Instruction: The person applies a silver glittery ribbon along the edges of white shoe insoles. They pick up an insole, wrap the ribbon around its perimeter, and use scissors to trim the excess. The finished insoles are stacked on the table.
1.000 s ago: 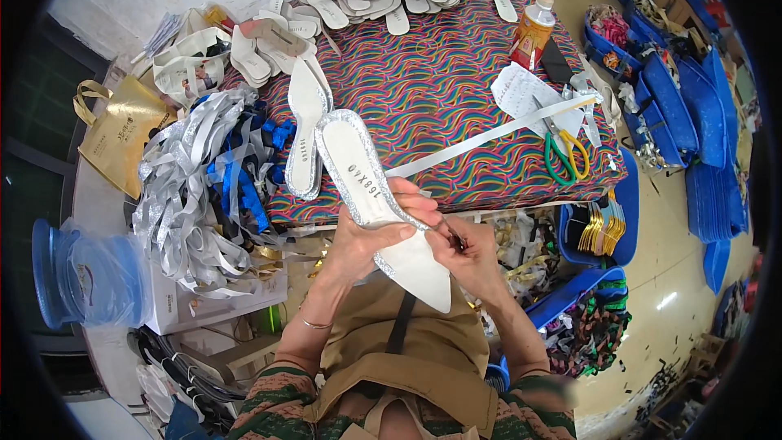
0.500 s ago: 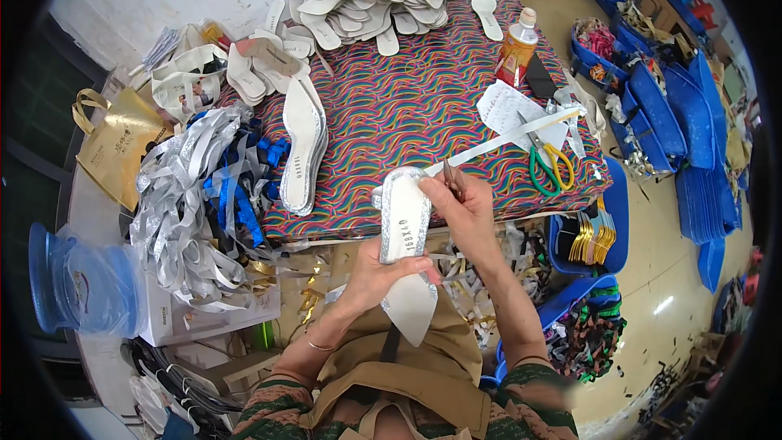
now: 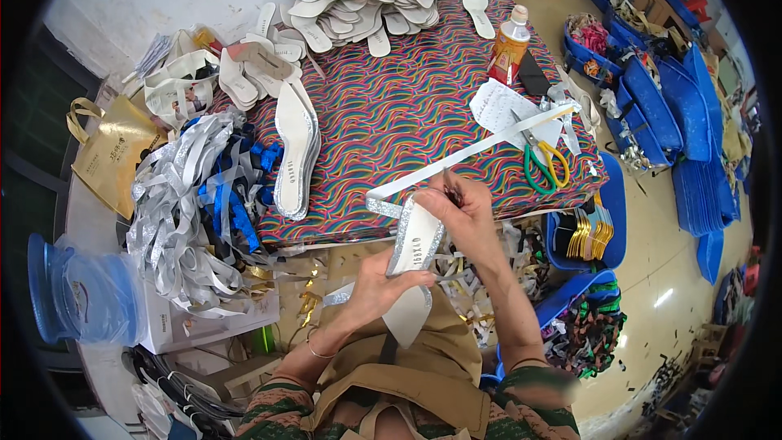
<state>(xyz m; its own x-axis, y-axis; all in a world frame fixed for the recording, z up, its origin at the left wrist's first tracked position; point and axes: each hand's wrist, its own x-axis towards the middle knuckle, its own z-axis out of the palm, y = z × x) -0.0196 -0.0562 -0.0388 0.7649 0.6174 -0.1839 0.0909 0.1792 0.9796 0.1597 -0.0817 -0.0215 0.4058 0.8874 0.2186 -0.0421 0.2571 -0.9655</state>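
Head view first takes in the silver insole (image 3: 413, 246), held tilted at the near edge of the tabletop (image 3: 391, 126), over the person's lap. The left hand (image 3: 376, 287) grips its lower half, fingers wrapped round the back. The right hand (image 3: 461, 213) is closed over the toe end, fingertips pinched on the glitter strap (image 3: 456, 159) where it meets the insole; whether a small tool is also between those fingers I cannot tell.

Half a second ago the insole faced up more squarely, with the right hand at its top edge; a second ago it lay long and flat, toe toward 11 o'clock. It has since been turned and raised toward the tabletop edge, and the strap is now drawn against its toe, so the fitting of strap to insole looks to be under way.

From the toe the strap runs off toward 2 o'clock across the striped cloth to the scissors (image 3: 544, 165) with yellow and green handles. At 10 o'clock from the hands lies a stack of silver insoles (image 3: 293, 151), unmoved. Beyond that, at 9 o'clock, is a heap of silver and blue ribbon (image 3: 195, 195). At 12 o'clock, far back, is a pile of white insoles (image 3: 366, 0), with a glue bottle (image 3: 511, 45) at 1 o'clock.
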